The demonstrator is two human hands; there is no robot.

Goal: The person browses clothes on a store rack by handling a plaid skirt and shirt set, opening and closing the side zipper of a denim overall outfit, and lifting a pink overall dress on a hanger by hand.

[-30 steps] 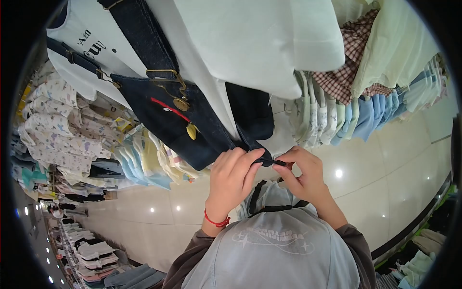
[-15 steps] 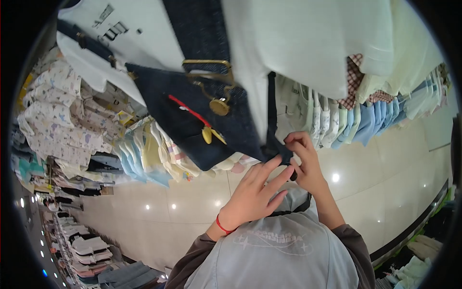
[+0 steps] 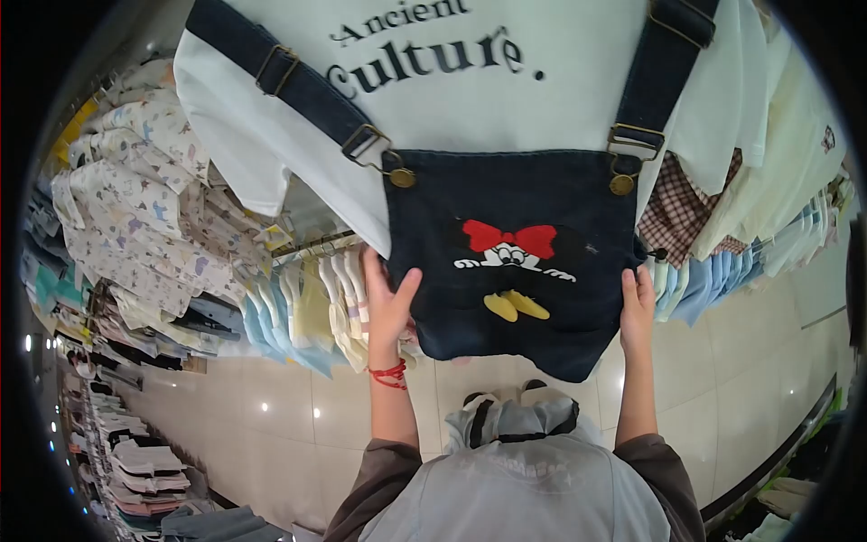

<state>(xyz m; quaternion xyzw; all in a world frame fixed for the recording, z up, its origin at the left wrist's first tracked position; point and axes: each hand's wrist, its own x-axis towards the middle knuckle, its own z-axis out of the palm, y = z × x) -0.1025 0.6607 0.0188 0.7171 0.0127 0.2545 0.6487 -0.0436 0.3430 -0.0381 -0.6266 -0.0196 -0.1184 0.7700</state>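
— Where are we?
— Dark navy denim overalls point(image 3: 524, 282) hanging over a white cloth shirt point(image 3: 442, 113)! Left hand point(image 3: 388, 303) at one side edge, thumb and fingers spread wide; right hand point(image 3: 637, 298) touching the other, and I can't tell whether it grips.
— The trick here?
— Hands level, even tension, so the front hangs flat.
— And the change?
— Half a second ago both hands met at one lower corner; now they're apart, overalls facing us!
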